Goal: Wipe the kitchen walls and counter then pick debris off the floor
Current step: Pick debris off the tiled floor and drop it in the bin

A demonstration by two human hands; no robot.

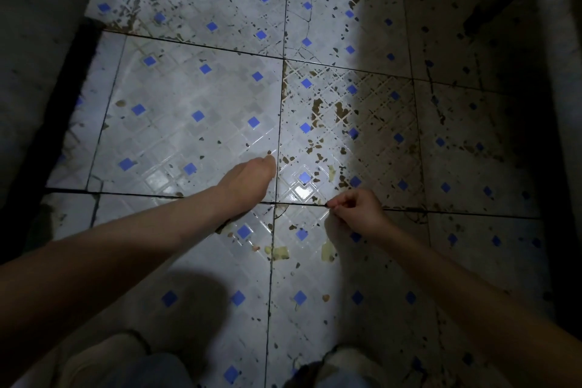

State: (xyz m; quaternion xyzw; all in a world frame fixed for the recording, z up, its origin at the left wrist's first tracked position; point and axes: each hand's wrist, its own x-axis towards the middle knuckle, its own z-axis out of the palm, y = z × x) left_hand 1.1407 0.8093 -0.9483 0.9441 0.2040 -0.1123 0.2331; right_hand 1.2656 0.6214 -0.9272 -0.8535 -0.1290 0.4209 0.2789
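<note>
- Left hand (252, 179): frame centre, fingers bunched together and pointing down at a brown speck (269, 152) just above its tips; whether it holds anything cannot be told.
- Right hand (354, 209): lower right of centre, fingers curled, pinching a small dark scrap (327, 205) on the grout line.
- Yellowish debris (280, 252) lies below both hands on the tiled floor (189, 98) (the left hand is nearer).

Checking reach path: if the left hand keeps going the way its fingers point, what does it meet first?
Probably the small dark brown fleck on the white floor tile, just beyond the left hand. The fingertips look almost on it, though height above the floor is unclear.
</note>
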